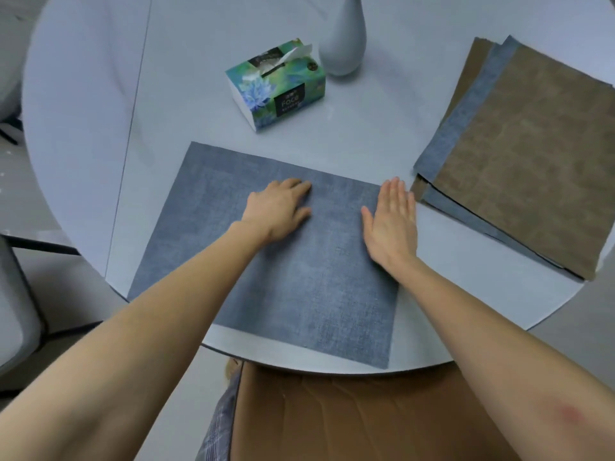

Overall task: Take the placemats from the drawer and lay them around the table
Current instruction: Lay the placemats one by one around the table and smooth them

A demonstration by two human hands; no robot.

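Observation:
A blue-grey placemat [299, 287] lies flat on the round white table [186, 104], its near edge at the table's front rim. My left hand [278, 209] rests palm down on the mat's middle, fingers slightly bent. My right hand [392, 221] lies flat and open near the mat's right edge, fingers straight and together. A stack of several placemats [519, 161], brown on top with blue and brown ones beneath, sits fanned at the table's right side, apart from both hands.
A green flowered tissue box [276, 86] stands beyond the mat, and a pale grey vase [344, 38] stands just behind it. A grey chair [16, 304] is at the left. A brown chair seat [349, 414] is below the table's near edge.

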